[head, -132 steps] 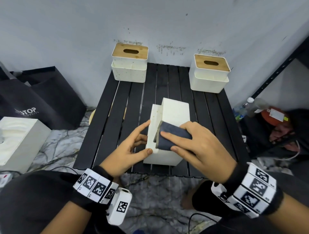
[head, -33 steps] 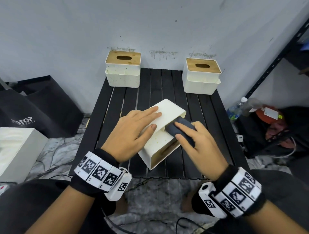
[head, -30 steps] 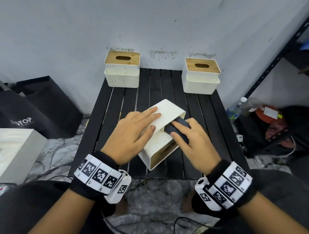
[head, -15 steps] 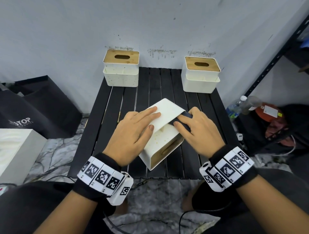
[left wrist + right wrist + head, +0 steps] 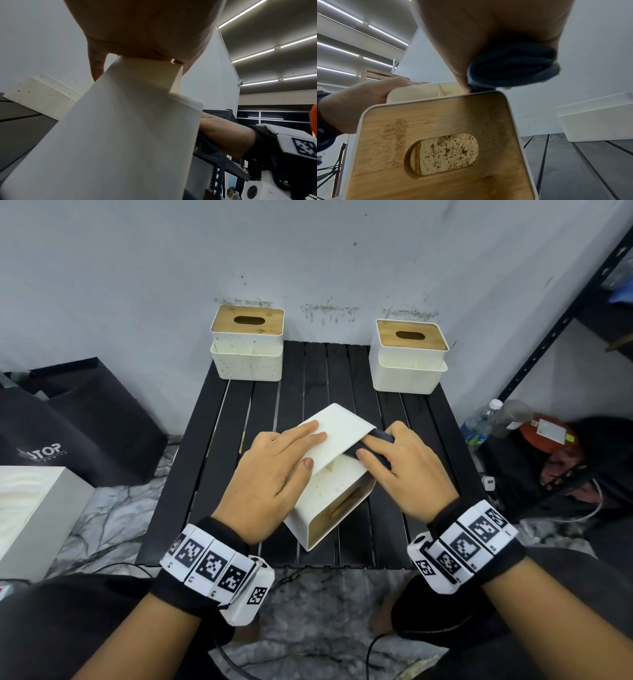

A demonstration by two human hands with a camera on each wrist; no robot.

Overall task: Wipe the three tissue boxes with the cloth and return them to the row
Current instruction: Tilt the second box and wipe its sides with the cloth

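Head view shows both your forearms reaching in from the near edge, each wrist wrapped in a black band with white marker blocks. Your left hand (image 5: 279, 474) lies flat on the tipped box (image 5: 334, 470), fingers straight and pointing away from you across its upturned white face, thumb along the near edge — it presses the box down and grips nothing. Your right hand (image 5: 406, 465) is at the box's right side, fingers bent over the cloth (image 5: 375, 440), a dark blue folded pad held against the box's right edge. The right wrist view shows that cloth (image 5: 513, 66) bunched under your palm and touching the box's rim, with the wooden lid (image 5: 436, 148) and its oval slot facing that camera. In the left wrist view your palm (image 5: 145, 29) sits on the box's white wall (image 5: 111, 142).

The tipped box lies on its side, turned at an angle, in the near middle of the table (image 5: 325, 371), a black slatted top.

Count three tissue boxes in all: the one under your hands, and two upright at the far edge against the wall — the left box (image 5: 247, 347) and the right box (image 5: 409, 356), well apart, each with a wooden lid. One cloth.

A black bag (image 5: 78, 422) stands on the floor to the left.
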